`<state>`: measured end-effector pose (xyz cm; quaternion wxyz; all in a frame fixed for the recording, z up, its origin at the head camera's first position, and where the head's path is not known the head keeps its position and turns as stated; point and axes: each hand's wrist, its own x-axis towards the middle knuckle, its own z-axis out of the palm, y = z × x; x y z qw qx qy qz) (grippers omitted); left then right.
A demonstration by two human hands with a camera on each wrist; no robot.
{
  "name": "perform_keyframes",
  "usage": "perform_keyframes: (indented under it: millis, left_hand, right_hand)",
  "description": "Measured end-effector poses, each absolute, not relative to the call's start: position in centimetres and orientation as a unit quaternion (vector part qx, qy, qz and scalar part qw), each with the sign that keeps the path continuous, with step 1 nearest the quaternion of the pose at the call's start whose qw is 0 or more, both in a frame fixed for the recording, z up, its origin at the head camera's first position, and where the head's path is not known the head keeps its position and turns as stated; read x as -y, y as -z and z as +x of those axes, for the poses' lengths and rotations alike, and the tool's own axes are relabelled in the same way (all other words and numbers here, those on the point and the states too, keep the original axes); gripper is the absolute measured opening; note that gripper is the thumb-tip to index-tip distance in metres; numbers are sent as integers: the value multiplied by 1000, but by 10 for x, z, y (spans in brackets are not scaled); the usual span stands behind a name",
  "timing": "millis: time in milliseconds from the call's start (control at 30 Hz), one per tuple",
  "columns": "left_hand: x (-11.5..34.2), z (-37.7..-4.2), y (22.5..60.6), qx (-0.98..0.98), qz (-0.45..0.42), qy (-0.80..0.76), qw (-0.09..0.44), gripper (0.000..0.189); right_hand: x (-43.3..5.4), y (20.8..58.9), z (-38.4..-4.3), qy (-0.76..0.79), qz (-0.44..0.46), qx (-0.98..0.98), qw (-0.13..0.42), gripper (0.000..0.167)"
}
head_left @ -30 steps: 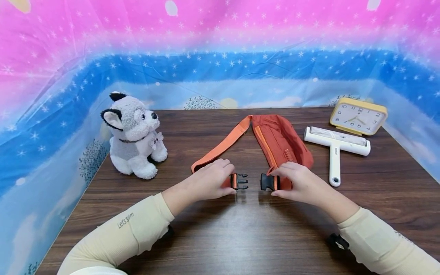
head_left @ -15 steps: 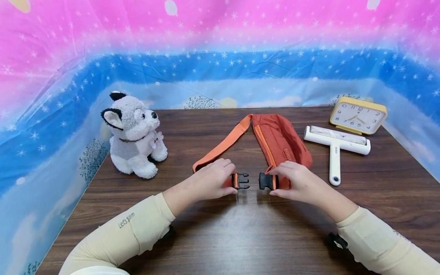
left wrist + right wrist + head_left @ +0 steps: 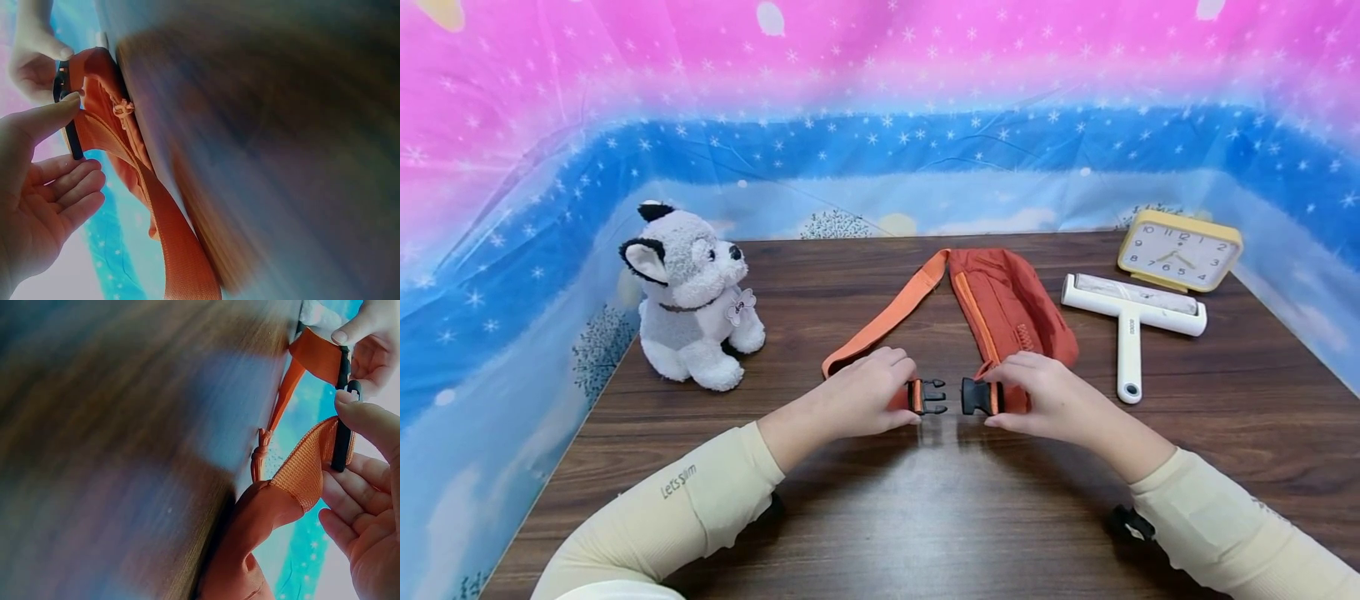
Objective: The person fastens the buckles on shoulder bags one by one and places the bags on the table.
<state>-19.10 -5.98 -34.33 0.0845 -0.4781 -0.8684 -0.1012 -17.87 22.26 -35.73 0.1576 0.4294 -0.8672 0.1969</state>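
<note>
A: ok so what've I got hold of here?
B: your left hand (image 3: 857, 393) has its fingers clamped on the pronged buckle half (image 3: 917, 397), your right hand (image 3: 1048, 396) has its fingers pinching the socket half (image 3: 977, 396), ends facing, just apart
A: and the bag (image 3: 1009, 304)?
B: lying on the counter (image 3: 880, 525) just beyond your right hand, orange strap (image 3: 887, 321) running off left. plush dog (image 3: 688, 300) on the left, lint roller (image 3: 1135, 307) and yellow clock (image 3: 1180, 252) over right

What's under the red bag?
The brown table is under the red bag; wood shows beside it. The bag covers the spot right beneath, so anything hidden there can't be seen.
</note>
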Motion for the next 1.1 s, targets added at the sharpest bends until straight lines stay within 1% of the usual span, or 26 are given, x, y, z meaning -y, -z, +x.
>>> perform_keyframes:
  millis: [1100]
  left_hand:
    - [56,-189,344,866,-481,101,88,39]
  right_hand:
    - [-214,358,-179,-213,442,858,153,44]
